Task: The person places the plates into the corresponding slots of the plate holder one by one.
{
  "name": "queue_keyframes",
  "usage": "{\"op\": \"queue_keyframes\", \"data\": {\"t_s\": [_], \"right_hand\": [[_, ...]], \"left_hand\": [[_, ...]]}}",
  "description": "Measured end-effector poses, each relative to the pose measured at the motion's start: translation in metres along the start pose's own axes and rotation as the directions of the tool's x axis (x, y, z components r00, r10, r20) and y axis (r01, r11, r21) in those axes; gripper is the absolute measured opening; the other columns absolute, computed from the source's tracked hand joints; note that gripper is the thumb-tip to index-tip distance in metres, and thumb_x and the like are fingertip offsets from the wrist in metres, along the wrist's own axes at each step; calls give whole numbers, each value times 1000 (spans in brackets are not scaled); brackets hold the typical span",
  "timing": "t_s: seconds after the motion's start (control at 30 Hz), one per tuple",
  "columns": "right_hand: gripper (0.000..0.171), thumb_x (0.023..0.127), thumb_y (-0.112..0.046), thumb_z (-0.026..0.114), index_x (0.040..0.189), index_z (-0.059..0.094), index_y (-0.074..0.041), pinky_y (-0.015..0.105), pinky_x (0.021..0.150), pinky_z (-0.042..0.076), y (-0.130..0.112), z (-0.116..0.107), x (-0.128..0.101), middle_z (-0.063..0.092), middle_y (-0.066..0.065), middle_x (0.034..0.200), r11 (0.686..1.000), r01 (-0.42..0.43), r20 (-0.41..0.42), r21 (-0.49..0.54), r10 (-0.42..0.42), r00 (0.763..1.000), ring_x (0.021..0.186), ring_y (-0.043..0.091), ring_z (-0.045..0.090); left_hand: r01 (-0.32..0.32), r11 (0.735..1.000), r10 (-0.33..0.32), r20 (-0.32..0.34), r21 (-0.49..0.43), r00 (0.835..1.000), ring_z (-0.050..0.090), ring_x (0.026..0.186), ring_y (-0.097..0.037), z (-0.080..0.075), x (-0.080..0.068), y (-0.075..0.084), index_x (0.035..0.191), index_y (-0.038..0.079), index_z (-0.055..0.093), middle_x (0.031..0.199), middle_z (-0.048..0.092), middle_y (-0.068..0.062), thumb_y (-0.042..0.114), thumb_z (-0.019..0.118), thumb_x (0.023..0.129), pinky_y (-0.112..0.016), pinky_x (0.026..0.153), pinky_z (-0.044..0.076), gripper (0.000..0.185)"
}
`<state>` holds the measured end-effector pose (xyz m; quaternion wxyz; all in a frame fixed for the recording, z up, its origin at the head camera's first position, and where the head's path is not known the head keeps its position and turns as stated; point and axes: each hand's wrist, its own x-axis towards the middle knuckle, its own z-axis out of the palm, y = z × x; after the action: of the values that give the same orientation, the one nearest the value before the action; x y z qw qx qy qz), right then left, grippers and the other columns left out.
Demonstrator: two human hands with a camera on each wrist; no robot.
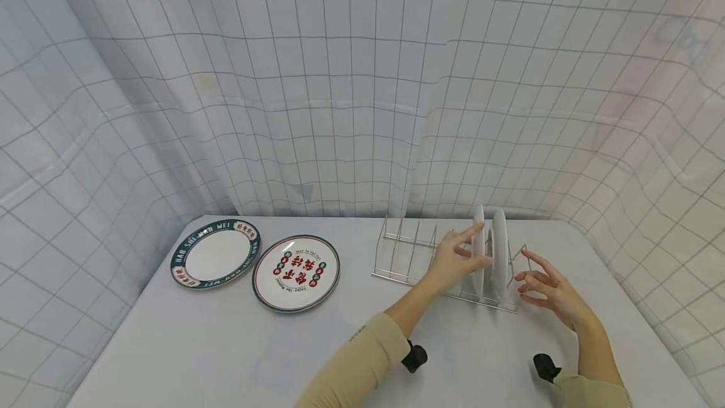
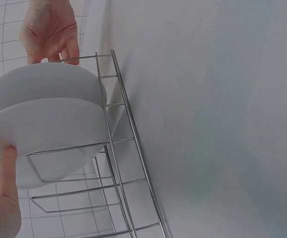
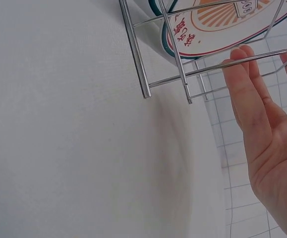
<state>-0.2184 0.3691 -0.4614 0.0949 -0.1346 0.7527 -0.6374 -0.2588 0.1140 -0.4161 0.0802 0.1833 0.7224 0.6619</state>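
Observation:
Two white plates stand upright in the right end of a wire dish rack [image 1: 404,250]. My left hand [image 1: 474,245] reaches in from the left, straight fingers and thumb touching the nearer upright plate [image 1: 479,272]; the left wrist view shows its thumb [image 2: 7,171] lying on that plate's rim [image 2: 44,131]. The second upright plate [image 1: 500,250] stands just right of it. At the rack's right end my right hand [image 1: 532,279] hovers with spread fingers, holding nothing. The right wrist view shows that hand [image 3: 267,129] beside the rack's wires [image 3: 173,59].
Two printed plates lie flat on the white table [image 1: 226,345]: a green-rimmed one [image 1: 215,262] at far left and one with red characters [image 1: 296,272] beside it. The rack's left slots hold nothing. A gridded white curtain [image 1: 340,80] hangs round the table.

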Motion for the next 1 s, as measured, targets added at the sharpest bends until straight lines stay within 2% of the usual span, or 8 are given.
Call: {"op": "queue_keyframes", "data": {"t_s": [0.2,0.37,0.5,0.63,0.77,0.9,1.0], "right_hand": [[56,97,-4,39,146,13,-13,26,80,52,-1,0,1,59,0,105,1000,10,13,17,-10,1000,90,9,58],[56,97,-5,39,147,14,-16,26,81,52,-1,1,0,59,1,105,1000,13,14,8,-13,1000,90,9,58],[57,97,-5,39,147,14,-16,26,81,52,-1,0,-1,59,1,106,1000,16,19,14,-16,1000,90,10,59],[57,97,-3,38,147,14,-15,26,81,52,0,0,0,59,1,105,999,25,28,29,-26,999,90,10,59],[57,97,-3,39,147,13,-14,26,81,52,0,0,1,59,0,105,999,25,31,37,-26,999,90,9,59],[57,97,-3,38,147,12,-14,26,81,52,-1,1,0,59,0,105,999,24,33,32,-25,999,90,9,59],[57,97,-3,38,147,12,-13,25,81,52,-1,1,0,59,0,106,999,31,35,28,-32,999,91,9,59]], "left_hand": [[-26,999,27,-17,41,999,54,91,-8,-1,-2,0,130,40,49,144,29,-15,25,74,77,-18,63,51,61],[-7,998,8,-16,55,1000,55,93,-9,-3,-4,2,133,36,46,126,49,0,28,75,76,-18,65,51,65],[-7,998,7,4,62,1000,56,102,-16,-14,-11,7,136,36,41,119,51,7,31,73,77,-20,68,50,68],[-54,997,54,9,45,999,54,107,-19,-38,-21,5,138,36,38,123,49,4,29,71,80,-23,72,51,67],[-94,996,94,-10,-3,996,53,110,-23,-72,-35,5,140,30,37,126,48,-4,21,68,83,-28,81,52,66],[-96,995,94,-62,-32,994,50,113,-33,-112,-57,15,141,16,35,127,47,-14,10,65,84,-34,88,50,65],[-103,995,101,-128,-3,987,51,112,-32,-143,-70,4,141,12,35,127,48,-16,8,65,84,-35,88,50,64]]}}
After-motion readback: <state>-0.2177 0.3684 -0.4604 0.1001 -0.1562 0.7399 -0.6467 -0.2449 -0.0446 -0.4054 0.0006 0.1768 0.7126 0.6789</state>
